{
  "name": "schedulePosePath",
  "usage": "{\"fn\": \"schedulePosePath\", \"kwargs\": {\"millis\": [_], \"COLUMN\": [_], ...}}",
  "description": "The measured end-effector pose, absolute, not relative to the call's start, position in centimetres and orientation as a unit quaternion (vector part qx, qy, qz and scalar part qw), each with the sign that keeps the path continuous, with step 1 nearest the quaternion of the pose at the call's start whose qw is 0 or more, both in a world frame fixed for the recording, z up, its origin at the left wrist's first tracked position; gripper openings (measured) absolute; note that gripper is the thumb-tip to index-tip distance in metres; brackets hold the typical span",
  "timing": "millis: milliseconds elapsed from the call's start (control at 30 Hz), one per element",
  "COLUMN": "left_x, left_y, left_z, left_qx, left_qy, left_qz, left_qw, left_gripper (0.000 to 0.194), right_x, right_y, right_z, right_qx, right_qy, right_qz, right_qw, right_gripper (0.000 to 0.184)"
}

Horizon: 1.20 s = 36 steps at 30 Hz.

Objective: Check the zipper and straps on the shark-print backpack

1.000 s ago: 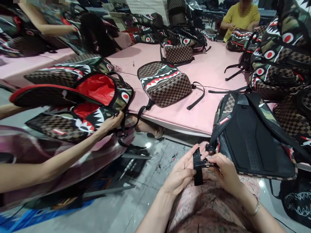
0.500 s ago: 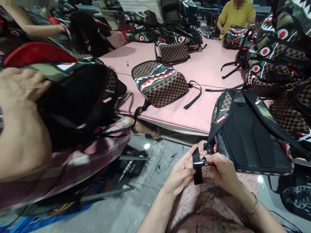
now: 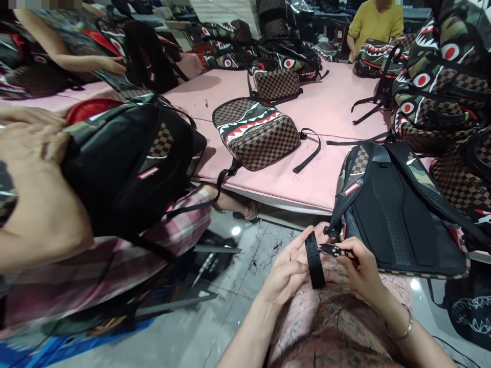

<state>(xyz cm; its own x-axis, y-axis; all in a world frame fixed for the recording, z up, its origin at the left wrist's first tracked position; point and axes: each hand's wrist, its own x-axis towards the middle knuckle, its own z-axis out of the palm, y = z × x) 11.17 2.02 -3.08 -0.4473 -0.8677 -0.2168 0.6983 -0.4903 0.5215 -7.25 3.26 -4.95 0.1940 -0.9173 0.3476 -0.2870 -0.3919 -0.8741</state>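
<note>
My left hand (image 3: 288, 268) holds the end of a black webbing strap (image 3: 316, 268) across its fingers, above my lap. In my right hand (image 3: 358, 263) is a small pair of thread snips (image 3: 333, 250), its fingers closed around the handles. The snips' tip points left and lies close beside the strap; whether it touches a thread there is too small to tell. Just beyond my hands a backpack (image 3: 399, 204) lies back panel up on the table edge, its padded shoulder straps showing. The strap's far part is hidden behind my fingers.
A pink-topped table (image 3: 322, 112) bears a checkered backpack (image 3: 264, 135) and piled shark-mouth backpacks (image 3: 425, 97). At left, a co-worker's arm (image 3: 42, 189) rests against a black backpack (image 3: 126, 158). A person in yellow (image 3: 374, 25) stands across the table. Thread scraps litter the floor (image 3: 245, 296).
The snips have moved right, from across the strap to its side, and their blades have turned. The co-worker's backpack at left has shifted and tilted. My left hand still holds the strap.
</note>
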Motion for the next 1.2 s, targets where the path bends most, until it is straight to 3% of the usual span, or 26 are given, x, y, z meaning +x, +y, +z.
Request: {"fn": "schedulePosePath", "kwargs": {"millis": [200, 333, 467, 567, 633, 767, 1000, 1200], "left_x": [10.5, 9.3, 8.9, 8.9, 8.9, 8.9, 9.0, 9.3], "left_y": [1.8, 2.6, 3.9, 4.3, 4.2, 3.6, 3.5, 3.4], "left_z": [-3.0, -3.6, -4.4, -4.3, -4.0, -3.6, -3.1, -2.6], "left_qx": [0.238, 0.321, 0.448, 0.487, 0.498, 0.508, 0.528, 0.532], "left_qy": [-0.159, -0.169, -0.309, -0.421, -0.405, -0.343, -0.349, -0.363], "left_qz": [-0.828, -0.816, -0.746, -0.685, -0.672, -0.667, -0.643, -0.637], "left_qw": [0.483, 0.451, 0.383, 0.341, 0.369, 0.425, 0.431, 0.424], "left_gripper": [0.066, 0.053, 0.032, 0.043, 0.044, 0.042, 0.043, 0.049], "right_x": [-7.5, -6.8, -6.0, -5.5, -5.4, -6.3, -8.1, -7.2], "right_y": [3.5, 3.3, 2.1, 1.1, 0.9, 2.0, 3.2, 2.5], "right_z": [-5.3, -4.3, -4.2, -5.5, -6.3, -6.5, -4.9, -5.0], "right_qx": [-0.767, -0.764, -0.629, -0.501, -0.466, -0.471, -0.729, -0.768], "right_qy": [0.385, 0.346, 0.426, 0.518, 0.537, 0.579, 0.505, 0.48], "right_qz": [-0.414, -0.455, -0.527, -0.503, -0.487, -0.509, -0.434, -0.399], "right_qw": [0.305, 0.3, 0.382, 0.477, 0.508, 0.428, 0.158, 0.141], "right_gripper": [0.042, 0.034, 0.014, 0.024, 0.027, 0.026, 0.021, 0.022]}}
